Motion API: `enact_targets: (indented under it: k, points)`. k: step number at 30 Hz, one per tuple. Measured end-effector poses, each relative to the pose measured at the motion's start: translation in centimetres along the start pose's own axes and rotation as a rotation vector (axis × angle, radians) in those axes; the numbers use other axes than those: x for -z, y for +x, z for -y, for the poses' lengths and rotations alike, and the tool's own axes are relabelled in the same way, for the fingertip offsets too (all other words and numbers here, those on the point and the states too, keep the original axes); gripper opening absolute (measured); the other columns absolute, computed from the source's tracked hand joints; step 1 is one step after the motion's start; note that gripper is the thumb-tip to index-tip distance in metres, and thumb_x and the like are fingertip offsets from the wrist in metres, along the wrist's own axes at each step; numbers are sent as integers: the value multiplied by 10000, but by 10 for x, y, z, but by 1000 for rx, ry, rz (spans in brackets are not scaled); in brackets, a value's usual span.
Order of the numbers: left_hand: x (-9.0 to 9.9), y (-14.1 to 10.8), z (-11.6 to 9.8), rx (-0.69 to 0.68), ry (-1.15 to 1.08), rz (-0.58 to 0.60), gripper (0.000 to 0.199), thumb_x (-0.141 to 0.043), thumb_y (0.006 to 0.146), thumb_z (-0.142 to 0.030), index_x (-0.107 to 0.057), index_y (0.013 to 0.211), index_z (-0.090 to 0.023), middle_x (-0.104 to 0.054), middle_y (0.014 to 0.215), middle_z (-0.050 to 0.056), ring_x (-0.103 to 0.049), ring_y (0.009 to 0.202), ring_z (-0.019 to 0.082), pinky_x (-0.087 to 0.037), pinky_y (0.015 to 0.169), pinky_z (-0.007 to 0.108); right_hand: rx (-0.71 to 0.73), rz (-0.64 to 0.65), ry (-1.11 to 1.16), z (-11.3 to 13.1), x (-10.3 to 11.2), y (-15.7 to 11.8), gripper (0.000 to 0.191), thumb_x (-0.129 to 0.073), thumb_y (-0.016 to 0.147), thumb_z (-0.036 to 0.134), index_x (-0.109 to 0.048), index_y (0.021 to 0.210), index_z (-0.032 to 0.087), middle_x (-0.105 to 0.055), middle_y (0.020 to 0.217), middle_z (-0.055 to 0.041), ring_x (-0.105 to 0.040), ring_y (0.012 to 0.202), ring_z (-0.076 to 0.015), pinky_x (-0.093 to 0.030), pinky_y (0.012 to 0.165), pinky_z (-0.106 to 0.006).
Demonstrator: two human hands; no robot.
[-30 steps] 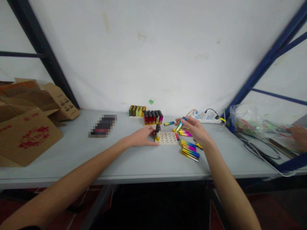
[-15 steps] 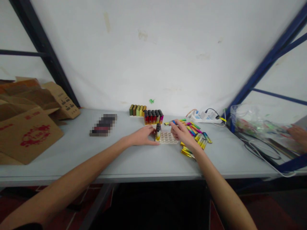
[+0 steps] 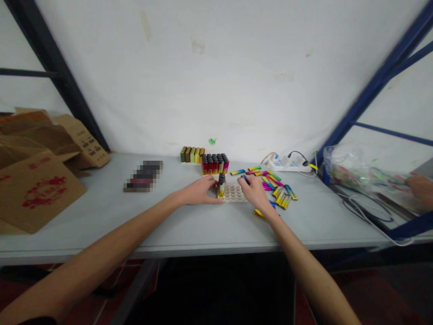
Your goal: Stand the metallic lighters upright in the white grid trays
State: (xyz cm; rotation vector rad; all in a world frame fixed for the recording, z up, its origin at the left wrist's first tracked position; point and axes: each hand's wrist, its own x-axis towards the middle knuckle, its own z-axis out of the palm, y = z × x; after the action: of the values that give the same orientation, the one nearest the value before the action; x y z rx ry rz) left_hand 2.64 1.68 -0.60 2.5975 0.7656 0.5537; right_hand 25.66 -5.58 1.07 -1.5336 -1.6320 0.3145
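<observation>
A white tray with rows of round holes (image 3: 234, 193) lies on the table before me. A few black-topped lighters with yellow bottoms (image 3: 221, 187) stand upright in its left end. My left hand (image 3: 199, 190) holds the tray's left end, thumb along the front corner and fingers behind. Over the tray's right part, my right hand (image 3: 255, 192) pinches a lighter with a blue end (image 3: 246, 179); the fingers hide most of it. To its right lie several loose shiny lighters (image 3: 284, 198) in yellow, blue, pink and green.
Behind the tray stand a block of red-to-purple lighters (image 3: 215, 165) and a green-to-yellow block (image 3: 192, 155). A power strip (image 3: 289, 164) sits by the wall. Cardboard boxes (image 3: 43, 189) are at left, a pixelated dark item (image 3: 144, 176) nearer. Another person's hand (image 3: 421, 187) is at far right.
My right hand has moved down and slightly closer to the tray, with the blue-ended lighter in its fingers. My left hand stays at the tray's left end. The view has shifted slightly.
</observation>
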Motion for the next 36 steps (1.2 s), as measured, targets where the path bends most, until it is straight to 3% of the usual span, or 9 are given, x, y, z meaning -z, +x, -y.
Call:
enact_targets:
  k: [9,13,16,19,21,25,31,36]
  points:
    - [0,0,-1,-15,-7,3,617,-792,782,-631,-677,1164,-160,-704,1142,120,-675,1021,302,-531,908,389,43,29,11,-3,0,0,420,-485,950,484,-377,626,238,-427,584,24,-425,602,-153,-271,590,-298]
    - [1,0,-1,-14,1,10,587,-778,797,-638,-683,1129,-164,-704,1131,113,-671,1033,303,-528,922,385,95,80,73,-4,1,0,445,-480,1002,622,-456,776,239,-511,670,30,-489,653,-162,-353,628,-286]
    - [1,0,-2,-21,18,15,589,-771,802,-643,-681,1134,-164,-699,1148,118,-664,1057,309,-524,931,384,143,156,122,-5,1,0,395,-419,1041,603,-489,890,245,-585,770,7,-551,714,-177,-421,669,-286]
    - [1,1,-2,-30,14,14,579,-780,800,-629,-681,1134,-167,-698,1158,117,-663,1063,307,-522,933,378,250,113,25,-2,4,-1,400,-442,1045,571,-516,841,235,-629,871,-51,-585,814,-203,-442,740,-305]
    - [1,1,-2,-37,1,11,560,-783,804,-615,-683,1129,-170,-699,1158,114,-665,1049,301,-522,928,376,280,91,-73,1,6,-1,426,-475,1040,562,-500,771,233,-623,815,-50,-570,764,-200,-415,715,-308]
    - [0,0,-1,-33,15,4,574,-783,796,-636,-686,1123,-175,-697,1129,110,-656,1008,295,-528,894,384,235,216,-94,6,9,-4,481,-476,1042,601,-494,732,234,-625,652,-9,-538,593,-168,-355,610,-289]
    - [0,1,2,-37,16,25,579,-768,805,-661,-689,1127,-187,-695,1114,96,-654,995,284,-523,880,364,246,417,-38,6,7,-5,501,-493,1032,645,-567,778,219,-754,747,-54,-668,655,-197,-419,646,-279]
    - [0,1,2,-31,20,21,591,-775,790,-679,-694,1113,-192,-697,1090,94,-654,1001,297,-520,880,367,384,424,-202,8,2,-7,460,-478,1069,582,-644,881,196,-741,821,-80,-619,691,-186,-368,655,-274]
